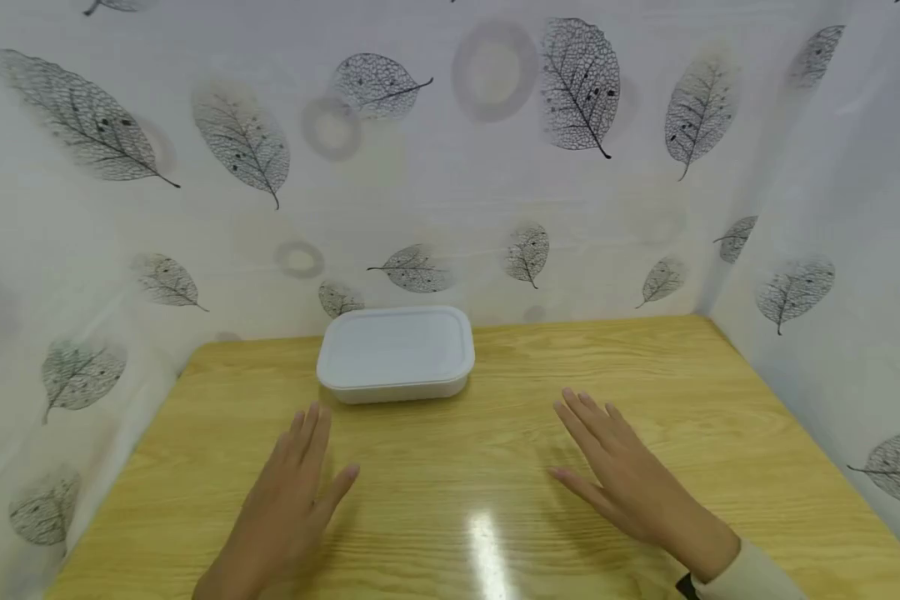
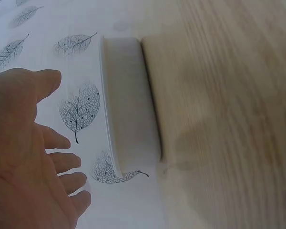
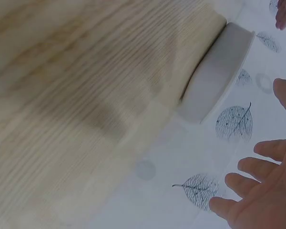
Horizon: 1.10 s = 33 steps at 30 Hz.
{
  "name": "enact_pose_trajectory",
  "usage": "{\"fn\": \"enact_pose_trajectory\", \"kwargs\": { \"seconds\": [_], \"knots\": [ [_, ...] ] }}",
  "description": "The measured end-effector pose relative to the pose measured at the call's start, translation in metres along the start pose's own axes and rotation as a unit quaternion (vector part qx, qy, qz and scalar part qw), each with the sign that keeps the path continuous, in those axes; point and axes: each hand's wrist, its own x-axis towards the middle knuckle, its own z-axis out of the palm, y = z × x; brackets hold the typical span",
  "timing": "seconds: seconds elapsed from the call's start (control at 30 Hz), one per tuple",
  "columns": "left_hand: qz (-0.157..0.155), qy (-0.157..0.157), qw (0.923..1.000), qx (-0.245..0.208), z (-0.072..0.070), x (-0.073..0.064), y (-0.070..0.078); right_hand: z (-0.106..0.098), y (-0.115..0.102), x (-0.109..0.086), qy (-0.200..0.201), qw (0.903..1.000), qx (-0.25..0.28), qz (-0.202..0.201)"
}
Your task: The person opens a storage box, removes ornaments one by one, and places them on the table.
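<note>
A white lidded plastic container (image 1: 397, 348) with rounded corners sits at the back of the wooden table, left of the middle. My left hand (image 1: 285, 500) is held over the table just in front of the container's left end, fingers straight and thumb spread. To the right, my right hand (image 1: 622, 475) hovers with its fingers extended and thumb apart, some way from the container. Neither hand holds anything. From the left wrist, the container's side (image 2: 131, 105) shows beyond the open palm; the right wrist view shows the container (image 3: 217, 71) past the fingers.
The light wooden table (image 1: 645, 375) backs onto a white sheet (image 1: 450, 183) printed with grey leaves and rings. More of this sheet hangs along the left and right sides. A bright reflection lies on the table's front middle.
</note>
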Motion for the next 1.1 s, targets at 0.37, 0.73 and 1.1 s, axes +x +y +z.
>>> {"fn": "enact_pose_trajectory", "kwargs": {
  "seconds": [0.37,0.73,1.1],
  "knots": [
    [-0.005,-0.006,0.9993,-0.036,-0.006,0.027,-0.024,0.014,-0.006,0.042,-0.047,0.9972,0.055,-0.019],
    [-0.031,-0.021,0.9929,-0.113,-0.003,0.053,-0.048,0.027,-0.013,0.078,-0.077,0.9910,0.110,-0.009],
    [-0.054,-0.009,0.9818,-0.182,0.007,0.079,-0.063,0.050,-0.009,0.114,-0.071,0.9715,0.220,0.052]
  ]
}}
